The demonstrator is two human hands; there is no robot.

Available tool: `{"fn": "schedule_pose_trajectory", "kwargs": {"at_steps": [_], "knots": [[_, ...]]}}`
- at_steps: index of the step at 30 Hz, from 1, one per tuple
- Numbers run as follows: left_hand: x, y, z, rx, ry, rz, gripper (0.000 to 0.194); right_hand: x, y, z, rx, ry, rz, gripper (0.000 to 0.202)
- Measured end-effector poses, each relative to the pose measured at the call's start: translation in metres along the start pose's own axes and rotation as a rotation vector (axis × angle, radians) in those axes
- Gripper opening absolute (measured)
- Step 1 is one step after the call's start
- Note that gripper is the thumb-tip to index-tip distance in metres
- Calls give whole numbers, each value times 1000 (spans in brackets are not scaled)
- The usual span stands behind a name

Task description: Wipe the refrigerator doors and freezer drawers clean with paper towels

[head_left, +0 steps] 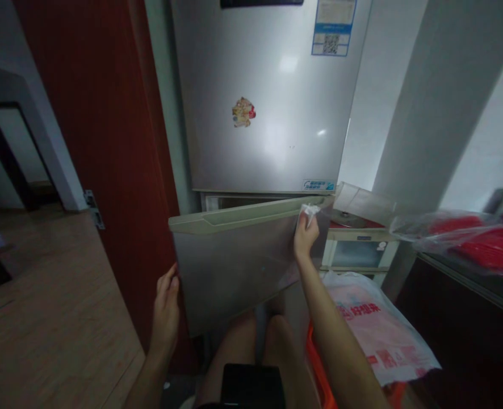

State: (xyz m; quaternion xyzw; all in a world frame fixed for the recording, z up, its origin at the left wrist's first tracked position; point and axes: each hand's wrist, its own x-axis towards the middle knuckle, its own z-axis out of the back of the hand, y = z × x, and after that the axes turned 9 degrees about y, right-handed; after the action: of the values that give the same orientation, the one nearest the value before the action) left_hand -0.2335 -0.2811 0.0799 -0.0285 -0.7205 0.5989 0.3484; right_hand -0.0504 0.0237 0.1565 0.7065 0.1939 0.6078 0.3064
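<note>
The lower refrigerator door [238, 267] stands partly open, its free left edge swung out towards me and its grey top edge slanting. My left hand [167, 301] grips that left edge, fingers bent against it and partly hidden. A crumpled white tissue or cloth [310, 210] is pinched in my right hand [306, 236], pressed to the door's upper right part near the hinge side. Above is the silver upper refrigerator door [272, 113], closed, with a small colourful sticker [243, 112] on it. The dark gap behind the lower door shows little of the inside.
A red-brown wooden door [119, 142] rises close on the left. To the right, a white plastic bag with red print [379, 324] lies over an orange basket [319, 369]. Behind are a small cabinet [357, 250] and a red bag in clear plastic [481, 238].
</note>
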Motion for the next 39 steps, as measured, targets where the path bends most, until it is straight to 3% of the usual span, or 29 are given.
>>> {"fn": "schedule_pose_trajectory", "kwargs": {"at_steps": [6,11,14,18,20,23,28,31,35,39], "knots": [[0,-1,-2,-36,14,11,51,-117,98,-50,-40,274,286,29],[1,-5,-5,-118,-11,34,50,-162,165,-76,-287,594,836,20],[3,-7,-6,-137,-6,22,46,-160,172,-76,-292,659,999,20],[7,-4,-4,-58,8,16,48,-127,136,-61,-315,719,1191,22],[8,-4,-4,-27,17,15,52,-101,104,-47,-301,745,1115,24],[7,-5,-6,-19,13,30,57,-55,46,-21,-343,664,915,23],[4,-7,-7,80,-31,29,61,8,-52,28,-423,311,348,37],[0,-7,-5,123,-32,19,65,30,-94,50,-413,100,33,50],[-5,-8,-4,125,-38,6,64,41,-112,57,-342,-8,-167,53],[-6,-7,-4,31,-32,30,56,24,-77,36,-265,-25,-157,59]]}}
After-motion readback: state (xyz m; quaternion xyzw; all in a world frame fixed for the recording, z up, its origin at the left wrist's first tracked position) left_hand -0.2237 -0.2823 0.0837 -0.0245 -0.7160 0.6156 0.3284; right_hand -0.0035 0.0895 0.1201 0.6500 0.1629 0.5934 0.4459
